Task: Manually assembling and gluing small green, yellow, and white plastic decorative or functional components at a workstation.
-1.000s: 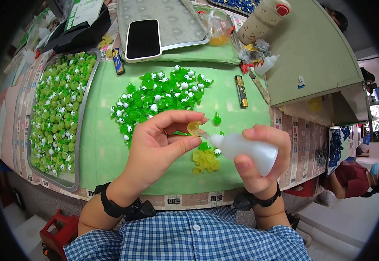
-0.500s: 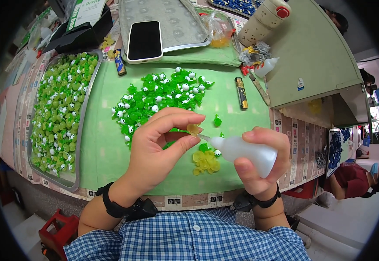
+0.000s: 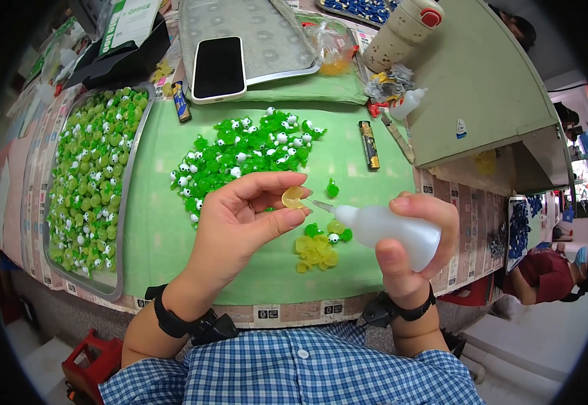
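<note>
Thumb and fingers of my left hand [image 3: 236,212] pinch a small translucent yellow shell [image 3: 293,198], its hollow facing right. My right hand [image 3: 419,233] is wrapped round a white plastic squeeze bottle [image 3: 392,233], tilted with its thin nozzle pointing left. The nozzle tip is close by the shell's edge; whether they touch I cannot tell. Just below the nozzle lie several green figure pieces with white eyes [image 3: 333,237] and a pile of yellow shells [image 3: 316,252]. A large heap of green figure pieces [image 3: 240,156] spreads beyond my left hand.
At left stands a metal tray [image 3: 123,260] full of green-and-yellow pieces. A phone [image 3: 219,69], two lighters [image 3: 182,101] [image 3: 369,145], a cutter knife [image 3: 398,138], another small bottle [image 3: 408,104] and a flask [image 3: 404,34] lie or stand farther back. A grey-green cabinet [image 3: 486,88] borders the right.
The squeeze bottle has moved slightly right and down, and its nozzle has drawn back a little from the shell. The shell has turned in my left fingers, showing more of its hollow.
</note>
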A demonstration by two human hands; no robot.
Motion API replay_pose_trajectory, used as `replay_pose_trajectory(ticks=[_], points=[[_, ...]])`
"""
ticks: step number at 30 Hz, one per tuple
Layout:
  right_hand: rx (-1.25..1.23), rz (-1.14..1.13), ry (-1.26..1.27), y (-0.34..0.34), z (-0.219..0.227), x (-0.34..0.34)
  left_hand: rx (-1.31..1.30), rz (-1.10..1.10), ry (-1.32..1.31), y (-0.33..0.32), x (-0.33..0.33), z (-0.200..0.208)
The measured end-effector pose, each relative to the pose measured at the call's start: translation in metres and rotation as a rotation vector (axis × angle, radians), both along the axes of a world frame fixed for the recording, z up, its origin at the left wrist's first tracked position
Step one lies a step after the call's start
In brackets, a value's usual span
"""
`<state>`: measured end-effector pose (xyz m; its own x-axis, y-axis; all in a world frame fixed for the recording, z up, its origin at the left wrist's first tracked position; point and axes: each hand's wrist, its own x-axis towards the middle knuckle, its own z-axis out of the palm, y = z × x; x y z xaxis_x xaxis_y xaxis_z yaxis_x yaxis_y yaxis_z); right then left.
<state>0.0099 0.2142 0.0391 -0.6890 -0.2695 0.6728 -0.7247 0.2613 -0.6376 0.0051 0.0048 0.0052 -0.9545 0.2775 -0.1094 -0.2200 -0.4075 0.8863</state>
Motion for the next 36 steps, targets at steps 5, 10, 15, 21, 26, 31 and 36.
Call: replay_pose_trajectory(ticks=[5, 10, 15, 21, 26, 31, 36], points=[[0.039, -0.026, 0.028, -0.001, 0.002, -0.001, 0.005, -0.013, -0.005, 0.0, 0.001, 0.002], [0.05, -0.034, 0.048, -0.002, 0.002, -0.002, -0.004, 0.018, 0.025, 0.002, 0.001, -0.001], [0.045, -0.048, -0.076, 0.001, 0.004, 0.002, -0.065, 0.009, 0.13, 0.002, 0.001, 0.0], [-0.155, -0.068, -0.163, 0.007, -0.002, 0.002, -0.132, 0.023, 0.229, 0.0, 0.001, -0.003], [-0.508, -0.28, -0.265, 0.005, -0.005, -0.015, -0.118, 0.064, 0.175, 0.007, 0.0, 0.002], [-0.323, -0.192, -0.486, 0.022, -0.037, -0.045, -0.131, 0.128, 0.103, -0.002, 0.002, -0.006], [-0.12, -0.277, -0.582, 0.03, -0.055, -0.053, -0.114, 0.146, 0.117, 0.005, 0.001, -0.002]])
